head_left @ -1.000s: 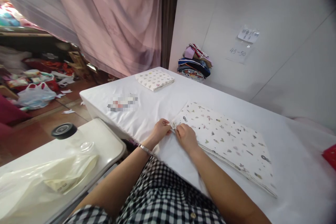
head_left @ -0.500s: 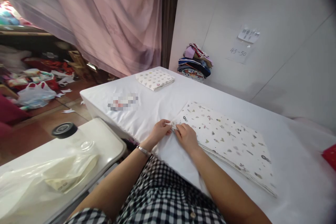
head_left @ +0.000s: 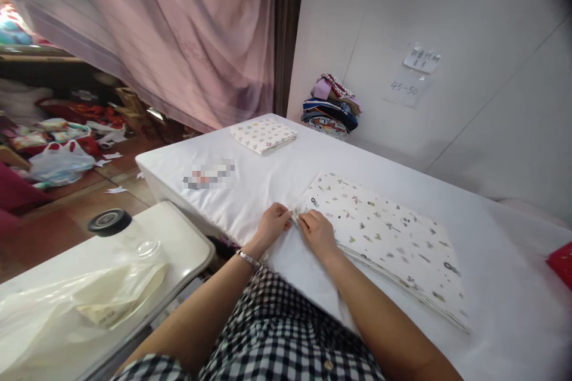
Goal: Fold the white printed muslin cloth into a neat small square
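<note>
Pinching one corner

My left hand [head_left: 273, 221] and right hand [head_left: 317, 231] are nearly closed, pinching the left corner of one flat, folded white cloth with small prints [head_left: 386, 243] on the white-covered worktop [head_left: 268, 181]. One more folded white cloth with grey motifs [head_left: 263, 135] lies near the far corner.

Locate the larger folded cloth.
In the head view, the larger folded cloth lies right of centre on the white table, its left corner at the left hand and right hand.

A pink curtain [head_left: 214, 41] hangs left of a colourful stack of folded fabrics [head_left: 329, 108].
</note>
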`<state>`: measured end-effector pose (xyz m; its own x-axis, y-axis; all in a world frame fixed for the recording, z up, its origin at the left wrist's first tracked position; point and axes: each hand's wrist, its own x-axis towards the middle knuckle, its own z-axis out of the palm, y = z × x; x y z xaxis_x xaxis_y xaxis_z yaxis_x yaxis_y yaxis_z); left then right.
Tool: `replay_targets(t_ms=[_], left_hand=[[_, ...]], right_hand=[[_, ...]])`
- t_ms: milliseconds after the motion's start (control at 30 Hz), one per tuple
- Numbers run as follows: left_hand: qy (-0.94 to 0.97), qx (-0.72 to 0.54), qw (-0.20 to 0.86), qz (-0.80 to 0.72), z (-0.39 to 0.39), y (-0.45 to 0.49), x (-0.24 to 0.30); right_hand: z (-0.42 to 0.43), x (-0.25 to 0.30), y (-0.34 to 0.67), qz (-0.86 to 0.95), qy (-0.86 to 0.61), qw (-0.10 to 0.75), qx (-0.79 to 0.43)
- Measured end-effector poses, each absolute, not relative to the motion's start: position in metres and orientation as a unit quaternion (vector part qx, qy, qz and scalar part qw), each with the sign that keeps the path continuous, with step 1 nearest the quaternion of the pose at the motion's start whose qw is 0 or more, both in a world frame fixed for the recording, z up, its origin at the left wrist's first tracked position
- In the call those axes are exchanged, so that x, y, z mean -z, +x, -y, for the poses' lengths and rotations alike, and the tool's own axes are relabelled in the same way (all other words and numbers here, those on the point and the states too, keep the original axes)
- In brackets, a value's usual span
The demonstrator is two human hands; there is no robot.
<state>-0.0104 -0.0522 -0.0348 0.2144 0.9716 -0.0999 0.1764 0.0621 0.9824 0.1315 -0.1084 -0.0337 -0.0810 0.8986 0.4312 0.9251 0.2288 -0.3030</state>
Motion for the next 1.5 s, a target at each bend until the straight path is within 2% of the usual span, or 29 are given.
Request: replay_targets(t_ms=[200, 467, 667, 833, 1200, 1367, 1500], left_hand=[[0.59, -0.384, 0.507, -0.497, 0.051, -0.011, 0.045], [0.586, -0.361, 0.526, -0.499, 0.054, -0.011, 0.031], [0.675, -0.279, 0.396, -0.557, 0.045, -0.006, 0.024], [0.703, -0.22, 0.338, -0.586, 0.042, -0.009, 0.016], [0.779, -0.183, 0.185, -0.571, 0.057, -0.008, 0.011], [0.826, -0.21, 0.116, -0.51, 0.059, -0.012, 0.014], [0.893, -0.245, 0.057, -0.374, 0.053, -0.015, 0.017]], right_hand=[[0.109, 0.035, 0.131, 0.741, -0.614, 0.268, 0.041], [0.108, 0.036, 0.13, 0.751, -0.609, 0.247, 0.062], [0.113, 0.03, 0.131, 0.76, -0.609, 0.216, 0.064], [0.141, 0.023, 0.157, 0.775, -0.604, 0.181, 0.05], [0.212, 0.023, 0.227, 0.765, -0.624, 0.147, 0.068], [0.209, 0.023, 0.223, 0.755, -0.633, 0.161, 0.062], [0.199, 0.019, 0.214, 0.753, -0.632, 0.176, 0.047]])
